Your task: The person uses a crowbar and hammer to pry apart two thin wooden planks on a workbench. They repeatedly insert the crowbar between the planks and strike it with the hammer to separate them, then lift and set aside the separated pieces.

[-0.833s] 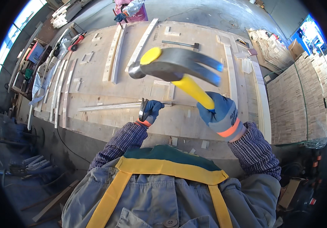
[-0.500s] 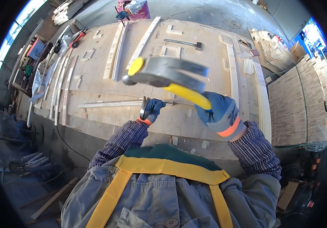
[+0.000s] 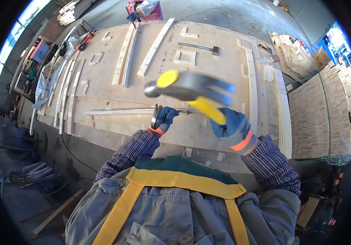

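Head view: the gloved right hand (image 3: 233, 126) is clenched round the yellow-handled steel hammer (image 3: 189, 90), raised above the plywood workbench (image 3: 208, 69), its handle slanting up-left. The gloved left hand (image 3: 165, 117) pinches something small and unclear on the thin wooden strip (image 3: 118, 111), which lies left-right.

grey metal hammer (image 3: 189, 87), rough wooden workbench (image 3: 208, 65)

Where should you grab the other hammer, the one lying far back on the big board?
Probably by the free end of its long thin handle, reaching from the left. The spare hammer lies flat on the plywood sheet, heavy head at its right end, handle stretching left, with bare board around it for fingers.
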Demonstrator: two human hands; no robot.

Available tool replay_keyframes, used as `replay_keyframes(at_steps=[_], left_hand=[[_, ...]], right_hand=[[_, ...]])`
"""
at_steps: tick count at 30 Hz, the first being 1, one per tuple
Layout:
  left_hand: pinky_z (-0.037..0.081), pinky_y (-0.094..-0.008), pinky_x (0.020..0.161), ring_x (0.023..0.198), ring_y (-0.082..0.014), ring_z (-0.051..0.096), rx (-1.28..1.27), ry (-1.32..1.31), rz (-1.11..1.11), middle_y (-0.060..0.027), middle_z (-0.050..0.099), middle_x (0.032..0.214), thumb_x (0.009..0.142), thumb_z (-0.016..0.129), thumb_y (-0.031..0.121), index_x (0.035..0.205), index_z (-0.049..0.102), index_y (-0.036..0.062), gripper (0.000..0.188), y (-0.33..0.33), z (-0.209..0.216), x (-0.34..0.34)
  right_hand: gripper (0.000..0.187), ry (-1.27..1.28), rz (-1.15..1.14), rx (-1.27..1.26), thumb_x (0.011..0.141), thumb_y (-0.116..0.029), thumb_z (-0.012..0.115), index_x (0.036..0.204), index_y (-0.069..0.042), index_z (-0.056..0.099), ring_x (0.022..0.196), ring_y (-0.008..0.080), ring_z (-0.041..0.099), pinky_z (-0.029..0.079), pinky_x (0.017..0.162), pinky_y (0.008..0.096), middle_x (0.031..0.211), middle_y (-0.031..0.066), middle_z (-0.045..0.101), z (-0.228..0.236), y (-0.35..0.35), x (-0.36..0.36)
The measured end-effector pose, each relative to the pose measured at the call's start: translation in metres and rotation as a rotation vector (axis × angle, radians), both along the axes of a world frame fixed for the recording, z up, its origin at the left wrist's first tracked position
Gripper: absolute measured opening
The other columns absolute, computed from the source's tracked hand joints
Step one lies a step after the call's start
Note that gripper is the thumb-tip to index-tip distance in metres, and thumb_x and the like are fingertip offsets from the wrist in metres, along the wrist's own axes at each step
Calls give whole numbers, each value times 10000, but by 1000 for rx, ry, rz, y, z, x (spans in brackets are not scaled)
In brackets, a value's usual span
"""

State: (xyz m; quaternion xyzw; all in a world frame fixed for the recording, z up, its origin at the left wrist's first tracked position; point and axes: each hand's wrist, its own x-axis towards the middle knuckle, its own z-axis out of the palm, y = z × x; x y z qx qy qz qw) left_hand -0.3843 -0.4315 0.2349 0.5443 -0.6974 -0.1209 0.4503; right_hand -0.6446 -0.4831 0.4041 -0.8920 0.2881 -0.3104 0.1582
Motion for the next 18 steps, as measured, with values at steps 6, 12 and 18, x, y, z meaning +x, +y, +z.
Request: replay_keyframes(at_steps=[6, 12, 18], left_hand=[[446, -251, 620, 607, -96, 513, -56, -98, -9, -40, 639, 771, 930, 505, 164, 885, 632, 43, 182, -2, -3, 1], [441, -251, 608, 621, -113, 525, 214, 113, 1, -43, 616, 764, 898, 526, 123, 897, 634, 45, 133, 4, -8, 5], [414, -214, 580, 607, -52, 474, 446, 616, 142, 4, 551, 683, 942, 504, 156, 912, 627, 15, 190, 34, -5, -7]], right_hand=[[213, 156, 62, -7, 840, -229, 602, 969, -61, 586, 574, 281, 608, 491, 523, 365, 731, 123, 624, 2, -8, 9], [232, 250, -8, 31, 853, -252, 594, 966, -50, 580, 596, 290, 623, 502, 545, 352, 776, 143, 643, -10, -6, 4], [357, 439, -233, 591, 841, -327, 597, 1037, -32, 552, 699, 338, 626, 486, 652, 407, 800, 194, 634, -81, -15, -20]])
